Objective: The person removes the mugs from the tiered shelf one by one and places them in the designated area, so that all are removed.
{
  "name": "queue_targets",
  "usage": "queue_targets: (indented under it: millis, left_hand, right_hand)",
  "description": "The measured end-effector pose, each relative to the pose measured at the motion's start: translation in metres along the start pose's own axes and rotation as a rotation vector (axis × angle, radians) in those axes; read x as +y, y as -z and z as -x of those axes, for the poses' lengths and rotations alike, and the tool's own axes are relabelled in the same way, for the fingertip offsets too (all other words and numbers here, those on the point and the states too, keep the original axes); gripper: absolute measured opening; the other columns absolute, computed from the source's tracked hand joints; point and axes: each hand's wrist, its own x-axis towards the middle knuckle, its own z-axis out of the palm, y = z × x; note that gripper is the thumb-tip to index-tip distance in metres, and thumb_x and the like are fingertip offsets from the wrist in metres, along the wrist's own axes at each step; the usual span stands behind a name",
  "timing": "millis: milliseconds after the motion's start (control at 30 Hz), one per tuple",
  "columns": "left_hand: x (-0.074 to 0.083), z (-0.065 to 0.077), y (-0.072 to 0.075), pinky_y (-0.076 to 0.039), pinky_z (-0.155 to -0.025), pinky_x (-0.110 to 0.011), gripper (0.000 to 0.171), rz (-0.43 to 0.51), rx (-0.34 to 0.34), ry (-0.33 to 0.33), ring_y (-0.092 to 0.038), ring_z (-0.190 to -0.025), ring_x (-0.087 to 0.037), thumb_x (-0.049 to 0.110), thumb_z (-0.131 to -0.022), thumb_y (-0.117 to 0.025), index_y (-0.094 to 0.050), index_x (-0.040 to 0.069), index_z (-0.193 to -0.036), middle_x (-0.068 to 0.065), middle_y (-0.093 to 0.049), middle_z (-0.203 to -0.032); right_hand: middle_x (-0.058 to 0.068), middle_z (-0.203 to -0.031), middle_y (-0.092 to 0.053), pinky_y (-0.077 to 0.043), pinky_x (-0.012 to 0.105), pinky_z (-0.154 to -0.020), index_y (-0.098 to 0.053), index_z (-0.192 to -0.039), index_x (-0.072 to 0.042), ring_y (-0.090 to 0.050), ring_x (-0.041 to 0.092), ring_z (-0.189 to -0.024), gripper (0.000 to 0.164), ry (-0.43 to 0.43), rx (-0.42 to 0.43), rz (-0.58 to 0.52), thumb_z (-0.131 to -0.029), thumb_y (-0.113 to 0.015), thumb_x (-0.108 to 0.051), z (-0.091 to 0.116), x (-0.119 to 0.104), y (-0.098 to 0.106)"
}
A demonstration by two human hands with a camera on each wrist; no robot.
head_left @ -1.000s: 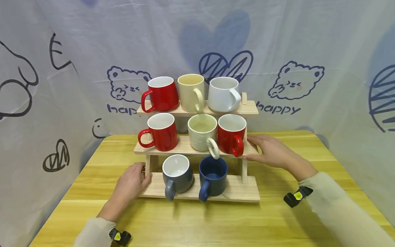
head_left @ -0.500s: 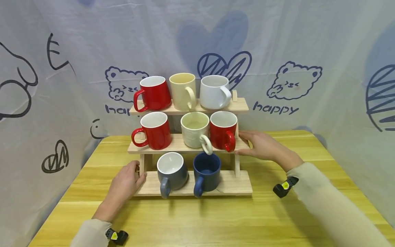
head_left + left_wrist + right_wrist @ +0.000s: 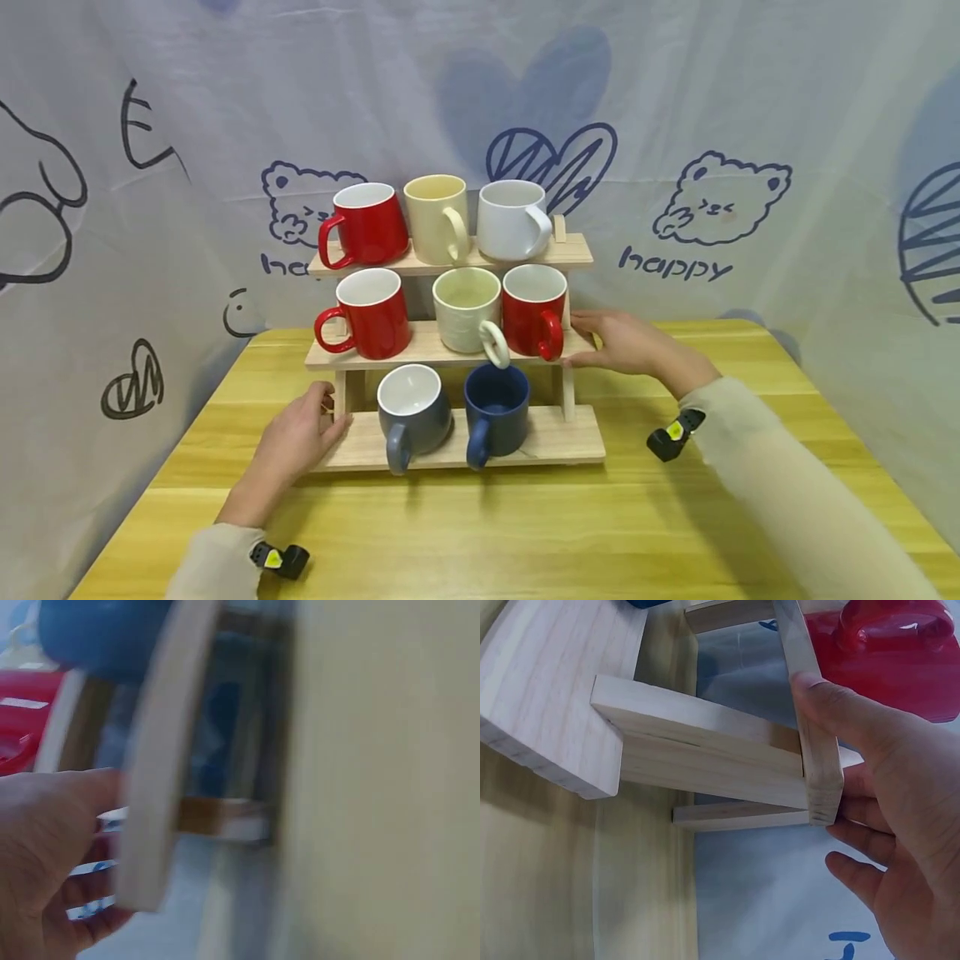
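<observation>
A three-tier wooden rack (image 3: 561,435) holds several mugs. On its top tier stand a red mug (image 3: 372,229), a cream mug (image 3: 427,225) and a white mug (image 3: 506,225). The middle tier bears a red mug (image 3: 378,321), a pale green mug (image 3: 461,317) and another red mug (image 3: 525,321). A grey-blue mug (image 3: 420,421) and a dark blue mug (image 3: 506,421) sit on the bottom tier. My left hand (image 3: 296,437) grips that tier's left end, thumb on one face in the left wrist view. My right hand (image 3: 633,343) pinches the middle tier's right end.
The rack stands on a yellow wood-grain table (image 3: 525,533). Behind and at both sides hangs a pale cloth (image 3: 750,100) with drawn bears and hearts, close to the table's edges.
The rack with all its mugs has shifted left and slightly back across the table. Both hands have moved with it, keeping their holds.
</observation>
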Motion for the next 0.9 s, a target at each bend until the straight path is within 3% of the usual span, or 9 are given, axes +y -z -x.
queue_targets:
  millis: [133,267,500,633,800,900]
  left_hand:
    - [-0.003,0.002,0.005,-0.055,-0.073,-0.051,0.044,0.007,-0.008,-0.01,-0.063,-0.087,-0.032,0.022,-0.089,-0.073,-0.049,-0.001,-0.117,-0.016,-0.064,-0.1]
    - [-0.001,0.002,0.006,-0.055,-0.075,-0.052,0.044,-0.012,0.035,-0.047,-0.06,-0.088,-0.034,0.021,-0.087,-0.074,-0.052,-0.002,-0.117,-0.018,-0.062,-0.101]
    - [0.003,-0.001,0.007,-0.051,-0.091,-0.054,0.045,-0.037,0.104,-0.129,-0.057,-0.104,-0.037,0.02,-0.086,-0.077,-0.058,-0.002,-0.119,-0.018,-0.061,-0.112]
    - [0.007,0.0,0.01,-0.05,-0.095,-0.055,0.042,-0.013,0.109,-0.174,-0.056,-0.109,-0.037,0.02,-0.086,-0.077,-0.061,-0.001,-0.118,-0.017,-0.062,-0.113]
    - [0.01,0.003,0.012,-0.051,-0.093,-0.053,0.036,0.037,0.112,-0.296,-0.057,-0.107,-0.034,0.019,-0.084,-0.078,-0.066,0.002,-0.113,-0.013,-0.064,-0.112]
    - [0.01,0.007,0.016,-0.053,-0.091,-0.051,0.038,0.058,0.06,-0.321,-0.058,-0.105,-0.031,0.025,-0.084,-0.078,-0.067,0.005,-0.114,-0.011,-0.064,-0.114]
  right_hand:
    - [0.018,-0.144,-0.048,-0.037,0.053,-0.111,-0.049,-0.142,-0.001,-0.044,0.038,-0.132,0.082,0.009,-0.013,0.007,-0.085,-0.07,-0.055,-0.004,-0.002,0.001]
    - [0.019,-0.144,-0.048,-0.036,0.054,-0.111,-0.049,-0.141,0.001,-0.043,0.039,-0.133,0.082,-0.005,-0.018,0.001,-0.084,-0.07,-0.055,-0.006,-0.003,0.002]
    - [0.019,-0.145,-0.047,-0.035,0.053,-0.112,-0.049,-0.141,0.002,-0.043,0.039,-0.134,0.082,-0.025,-0.019,-0.022,-0.084,-0.071,-0.053,-0.011,-0.001,0.004]
    - [0.019,-0.143,-0.049,-0.036,0.053,-0.112,-0.051,-0.14,0.002,-0.044,0.039,-0.132,0.082,-0.024,-0.025,-0.016,-0.083,-0.071,-0.055,-0.01,0.0,0.003]
    - [0.019,-0.142,-0.05,-0.036,0.053,-0.112,-0.052,-0.139,0.002,-0.044,0.039,-0.132,0.081,-0.028,-0.026,0.003,-0.083,-0.071,-0.054,-0.007,0.0,0.003]
    - [0.018,-0.142,-0.051,-0.036,0.053,-0.112,-0.053,-0.139,0.001,-0.045,0.038,-0.132,0.079,-0.018,-0.027,0.024,-0.084,-0.071,-0.054,-0.006,-0.004,0.002]
